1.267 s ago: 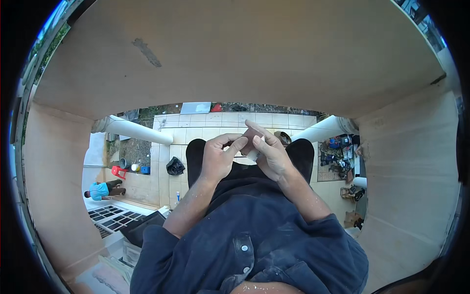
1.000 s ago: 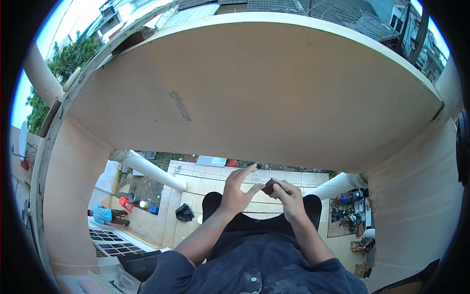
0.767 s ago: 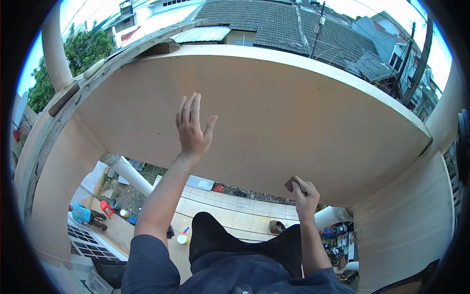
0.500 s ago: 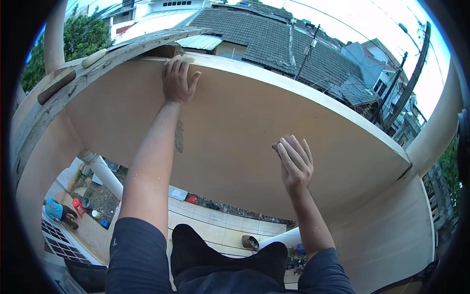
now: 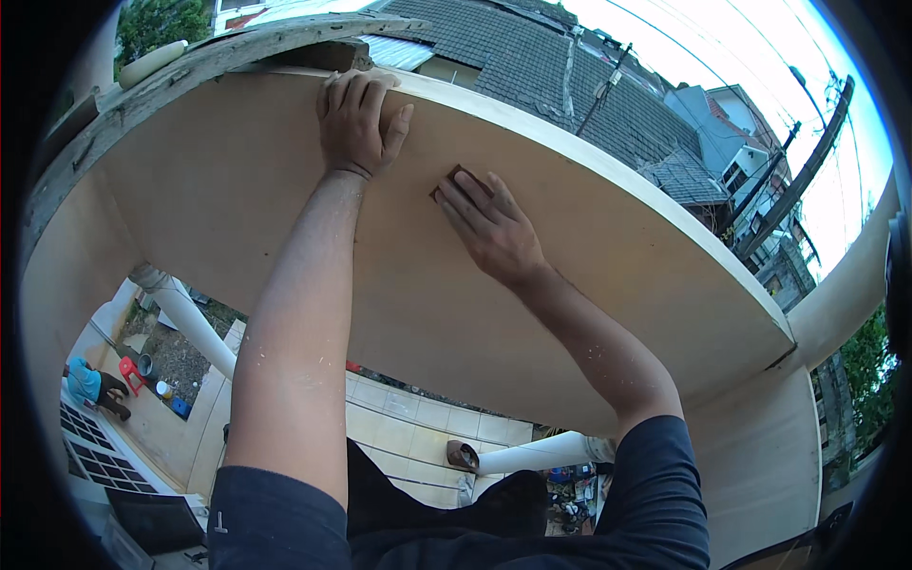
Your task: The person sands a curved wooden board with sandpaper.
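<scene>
A smooth beige wall panel (image 5: 570,285) with a pale top edge curves across the view before me. My left hand (image 5: 356,128) grips that top edge, its fingers hooked over the rim and the thumb against the face. Lower and to the right, my right hand (image 5: 499,233) presses a small brown sheet, apparently sandpaper (image 5: 460,175), flat against the panel. Its dark corners stick out past my fingertips; the rest lies hidden under the fingers. White specks dot both forearms.
A worn wooden plank (image 5: 218,59) crosses the upper left, bearing a cream-handled tool (image 5: 152,65). Far below lie a tiled floor (image 5: 389,423) and a white column (image 5: 537,454). A person in blue (image 5: 85,382) bends beside a red stool (image 5: 130,376). Utility poles and roofs stand beyond the wall.
My right hand has moved up and left, from over the panel's middle to near my left hand, and now lies flat. My left hand still holds the top edge. The view has shifted slightly.
</scene>
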A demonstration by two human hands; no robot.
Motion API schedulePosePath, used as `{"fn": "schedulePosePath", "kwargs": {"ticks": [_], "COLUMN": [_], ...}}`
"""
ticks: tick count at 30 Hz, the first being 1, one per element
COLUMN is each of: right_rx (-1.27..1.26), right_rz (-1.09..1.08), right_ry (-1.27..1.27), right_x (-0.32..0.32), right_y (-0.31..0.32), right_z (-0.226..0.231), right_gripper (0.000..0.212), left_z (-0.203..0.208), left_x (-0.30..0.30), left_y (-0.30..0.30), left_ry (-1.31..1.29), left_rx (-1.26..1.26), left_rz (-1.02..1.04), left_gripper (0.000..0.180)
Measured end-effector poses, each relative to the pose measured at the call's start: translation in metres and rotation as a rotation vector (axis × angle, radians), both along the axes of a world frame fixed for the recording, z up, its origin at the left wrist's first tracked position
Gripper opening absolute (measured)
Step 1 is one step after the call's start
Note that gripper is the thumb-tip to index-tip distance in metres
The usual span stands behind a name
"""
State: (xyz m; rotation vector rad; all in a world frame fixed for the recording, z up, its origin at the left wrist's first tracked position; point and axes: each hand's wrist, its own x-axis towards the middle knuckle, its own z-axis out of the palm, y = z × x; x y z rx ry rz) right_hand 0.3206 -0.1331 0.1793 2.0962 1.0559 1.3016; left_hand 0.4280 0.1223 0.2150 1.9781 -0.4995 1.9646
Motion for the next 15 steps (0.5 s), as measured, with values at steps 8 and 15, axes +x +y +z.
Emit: {"fn": "schedulePosePath", "kwargs": {"ticks": [8, 15], "right_rx": [0.103, 0.094], "right_rz": [-0.106, 0.043], "right_ry": [-0.075, -0.030], "right_x": [-0.009, 0.016], "right_y": [0.023, 0.003], "right_z": [0.037, -0.009], "right_gripper": [0.040, 0.039], "left_z": [0.012, 0.001], "left_x": [0.002, 0.010], "left_y": [0.003, -0.007], "left_ry": [-0.073, -0.074], "left_rx": [0.015, 0.018], "left_rz": [-0.031, -0.010], "left_gripper": [0.037, 0.035]}}
